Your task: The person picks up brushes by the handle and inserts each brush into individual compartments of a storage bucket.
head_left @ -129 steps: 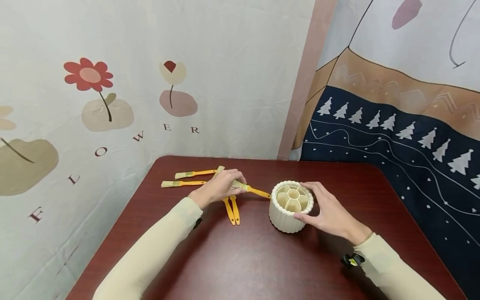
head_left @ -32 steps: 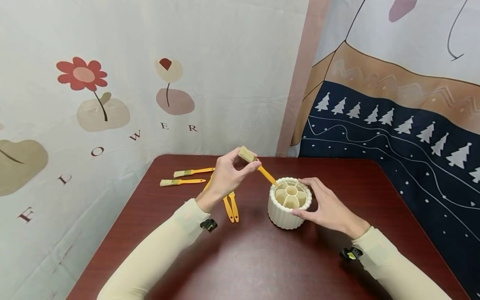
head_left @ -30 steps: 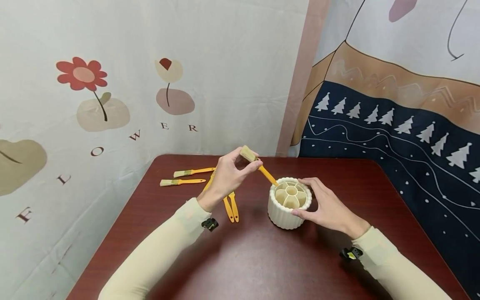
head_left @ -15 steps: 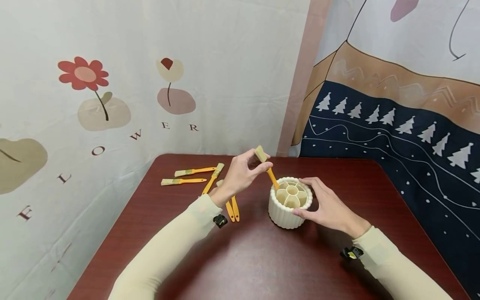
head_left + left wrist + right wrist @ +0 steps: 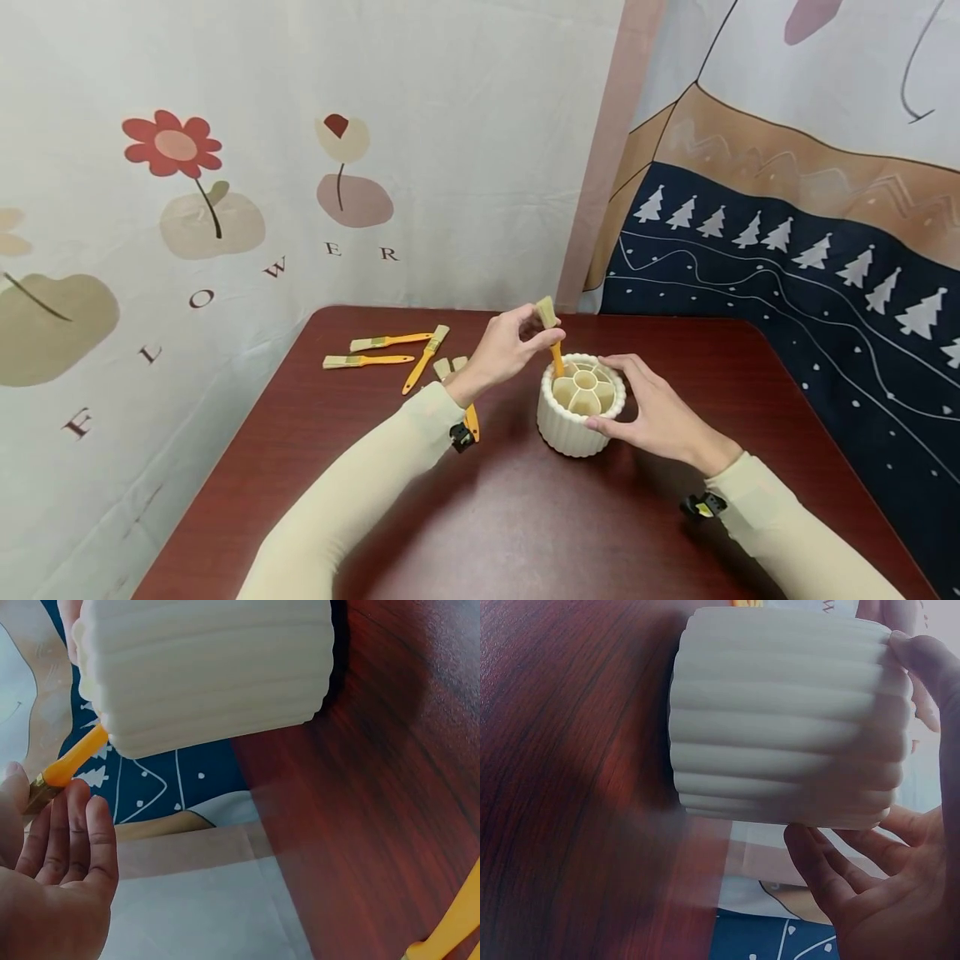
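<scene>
My left hand [image 5: 504,350] pinches a paintbrush [image 5: 557,357] near its ferrule, bristles up. The tip of its yellow handle is inside a left-hand compartment of the cream ribbed holder [image 5: 573,429]. That holder stands upright, with a round middle compartment and several others around it. My right hand [image 5: 660,414] grips its rim from the right, thumb at the near side and fingers at the far side. In the left wrist view the yellow handle [image 5: 75,756] passes behind the rim. Ribbed wall [image 5: 787,712] fills much of the right wrist view, between thumb and fingers.
Several more paintbrushes lie on the dark red table [image 5: 510,533]: two at the far left, such as this brush [image 5: 367,361], one slanted brush [image 5: 425,360], and a pair [image 5: 472,422] partly hidden by my left wrist. Printed cloth [image 5: 480,167] hangs behind the table.
My left hand has lifted the paintbrush from beside the other brushes and carried it right, turning it from nearly flat to upright. Its handle tip has entered the holder. My right hand has stayed put.
</scene>
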A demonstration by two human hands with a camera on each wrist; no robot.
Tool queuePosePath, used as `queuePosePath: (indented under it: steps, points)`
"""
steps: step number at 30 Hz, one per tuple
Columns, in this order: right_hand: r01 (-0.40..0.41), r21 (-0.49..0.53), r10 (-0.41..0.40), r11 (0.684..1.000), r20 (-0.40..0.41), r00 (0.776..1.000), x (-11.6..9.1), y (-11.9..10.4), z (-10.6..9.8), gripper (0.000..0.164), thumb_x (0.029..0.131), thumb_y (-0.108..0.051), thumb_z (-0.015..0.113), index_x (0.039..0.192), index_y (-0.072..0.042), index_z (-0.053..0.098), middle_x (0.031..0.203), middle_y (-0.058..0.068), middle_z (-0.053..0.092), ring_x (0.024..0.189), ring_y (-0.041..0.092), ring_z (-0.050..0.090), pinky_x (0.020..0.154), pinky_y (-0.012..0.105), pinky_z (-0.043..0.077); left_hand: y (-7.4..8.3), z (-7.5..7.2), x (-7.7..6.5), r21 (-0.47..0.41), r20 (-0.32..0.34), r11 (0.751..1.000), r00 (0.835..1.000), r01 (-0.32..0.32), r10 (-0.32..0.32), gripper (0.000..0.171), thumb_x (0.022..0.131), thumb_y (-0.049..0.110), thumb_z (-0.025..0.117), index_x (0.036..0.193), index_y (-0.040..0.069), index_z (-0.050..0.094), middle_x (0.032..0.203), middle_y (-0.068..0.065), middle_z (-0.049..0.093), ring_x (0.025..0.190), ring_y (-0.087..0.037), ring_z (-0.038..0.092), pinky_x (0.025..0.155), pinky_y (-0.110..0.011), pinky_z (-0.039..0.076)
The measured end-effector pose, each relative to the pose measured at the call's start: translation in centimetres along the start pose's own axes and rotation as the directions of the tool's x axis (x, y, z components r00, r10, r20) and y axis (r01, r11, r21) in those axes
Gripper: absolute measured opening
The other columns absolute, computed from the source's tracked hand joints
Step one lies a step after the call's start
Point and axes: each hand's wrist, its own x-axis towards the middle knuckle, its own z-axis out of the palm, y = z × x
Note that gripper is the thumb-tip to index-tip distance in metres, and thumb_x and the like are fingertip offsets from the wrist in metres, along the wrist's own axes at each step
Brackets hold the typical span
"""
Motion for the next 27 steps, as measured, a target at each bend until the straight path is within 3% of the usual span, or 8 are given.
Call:
queuePosePath:
  steps: [10,14,22,27]
  points:
    - [-0.005,0.001,0.005,1.000,0.004,1.000,-0.1,0.1,0.0,0.101,0.094,-0.063,0.094,0.169,-0.014,0.048,0.165,0.009,0.060,0.150,0.034,0.064,0.121,0.068,0.060,-0.5,1.5,0.6,0.011,0.069,0.999,0.997,0.044,-0.045,0.031,0.113,0.036,0.080,0.130,0.010,0.080,0.115,-0.009,0.087,0.102,-0.024,0.082,0.086,-0.020,0.063]
    - [0.005,0.005,-0.005,1.000,-0.001,1.000,-0.1,0.0,0.0,0.100,0.093,-0.061,0.095,0.169,-0.014,0.049,0.164,0.008,0.060,0.149,0.033,0.064,0.121,0.067,0.061,-0.4,1.9,0.7,0.049,0.083,0.998,0.995,0.050,-0.054,0.032,0.114,0.039,0.079,0.130,0.011,0.080,0.117,-0.008,0.086,0.102,-0.018,0.077,0.087,-0.023,0.062]
    - [0.013,0.005,-0.013,1.000,-0.006,1.000,-0.1,-0.1,-0.1,0.100,0.093,-0.059,0.096,0.168,-0.013,0.049,0.164,0.009,0.060,0.149,0.033,0.065,0.121,0.066,0.061,-0.4,2.2,0.8,0.107,0.091,0.993,0.995,0.041,-0.051,0.031,0.112,0.040,0.081,0.127,0.013,0.082,0.120,-0.005,0.085,0.112,-0.019,0.075,0.098,-0.033,0.063]
    - [0.012,0.008,-0.012,1.000,-0.002,1.000,-0.1,-0.1,-0.1,0.100,0.093,-0.059,0.096,0.168,-0.013,0.049,0.164,0.009,0.060,0.148,0.033,0.065,0.120,0.066,0.061,-0.7,2.2,0.7,0.113,0.099,0.992,0.993,0.053,-0.064,0.032,0.111,0.040,0.083,0.128,0.013,0.082,0.119,-0.005,0.085,0.110,-0.017,0.075,0.096,-0.031,0.063]
